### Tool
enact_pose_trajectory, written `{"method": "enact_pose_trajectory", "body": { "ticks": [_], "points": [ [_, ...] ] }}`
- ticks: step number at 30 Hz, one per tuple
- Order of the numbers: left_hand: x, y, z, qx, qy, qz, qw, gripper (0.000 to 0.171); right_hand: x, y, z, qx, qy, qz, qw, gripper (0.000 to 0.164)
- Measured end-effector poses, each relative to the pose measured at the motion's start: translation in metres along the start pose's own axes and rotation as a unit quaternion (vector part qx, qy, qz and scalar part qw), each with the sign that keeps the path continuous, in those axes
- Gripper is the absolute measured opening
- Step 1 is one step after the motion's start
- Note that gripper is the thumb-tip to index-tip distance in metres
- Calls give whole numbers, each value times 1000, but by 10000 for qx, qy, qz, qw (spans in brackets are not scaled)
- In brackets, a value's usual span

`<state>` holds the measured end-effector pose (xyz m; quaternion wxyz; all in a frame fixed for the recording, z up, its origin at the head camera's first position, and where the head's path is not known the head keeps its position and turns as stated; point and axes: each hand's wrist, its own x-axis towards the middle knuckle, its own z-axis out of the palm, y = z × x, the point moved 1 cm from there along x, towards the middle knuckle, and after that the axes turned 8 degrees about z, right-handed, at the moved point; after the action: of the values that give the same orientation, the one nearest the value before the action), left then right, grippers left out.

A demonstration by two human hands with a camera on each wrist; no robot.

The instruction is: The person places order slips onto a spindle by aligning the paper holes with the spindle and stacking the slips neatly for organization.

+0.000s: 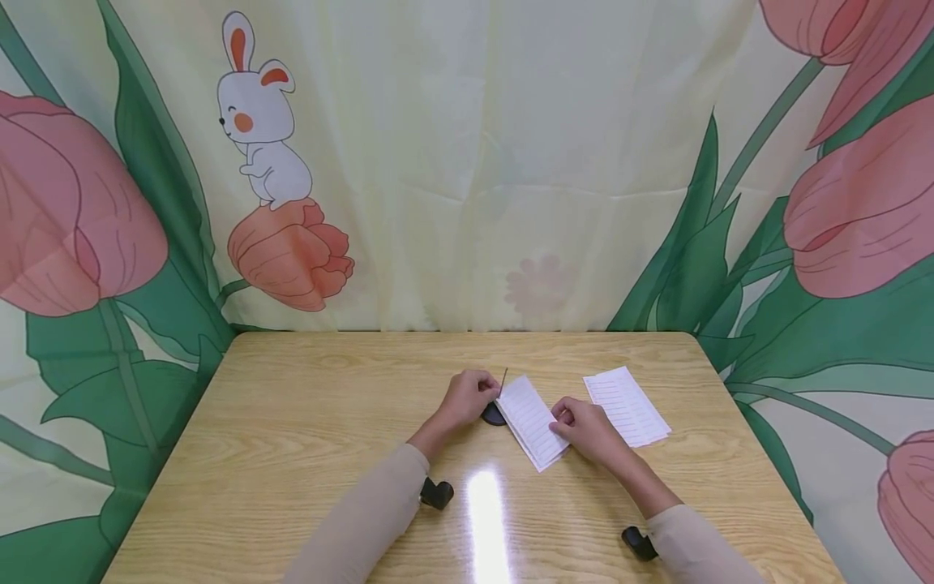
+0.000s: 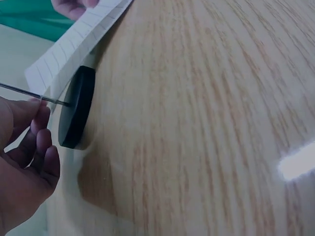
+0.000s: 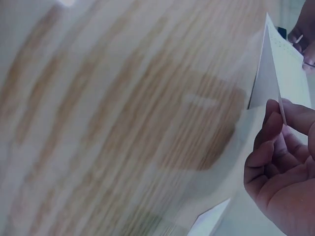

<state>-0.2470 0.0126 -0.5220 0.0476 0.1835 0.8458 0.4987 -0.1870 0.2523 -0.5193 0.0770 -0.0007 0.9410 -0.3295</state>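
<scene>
A receipt spike stands on the table, its thin metal rod (image 1: 504, 378) rising from a round black base (image 1: 493, 415). Lined white paper slips (image 1: 531, 420) are held slantwise beside the rod, more than one sheet showing at the lower edge. My left hand (image 1: 467, 397) pinches their upper left corner right at the rod. In the left wrist view the rod (image 2: 22, 90) crosses the paper's corner by the fingertips, above the black base (image 2: 78, 108). With thumb and fingers my right hand (image 1: 584, 426) pinches the opposite edge; the right wrist view shows the paper (image 3: 290, 69) between them.
More lined white sheets (image 1: 629, 407) lie in a loose pile on the wooden table (image 1: 328, 422), just beyond my right hand. A curtain (image 1: 438, 162) printed with tulips and a rabbit hangs behind the table's far edge. Black wrist mounts (image 1: 436, 493) show below the forearms.
</scene>
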Motion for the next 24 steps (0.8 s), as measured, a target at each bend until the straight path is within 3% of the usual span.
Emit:
{"method": "enact_pose_trajectory", "body": {
  "ticks": [15,24],
  "points": [
    [1,-15,9,92,171,166,9997,10,1,3,9,-432,-11,83,9990,16],
    [0,-15,9,26,208,61,9998,7,-4,-1,6,-609,70,122,9980,19]
  ]
}}
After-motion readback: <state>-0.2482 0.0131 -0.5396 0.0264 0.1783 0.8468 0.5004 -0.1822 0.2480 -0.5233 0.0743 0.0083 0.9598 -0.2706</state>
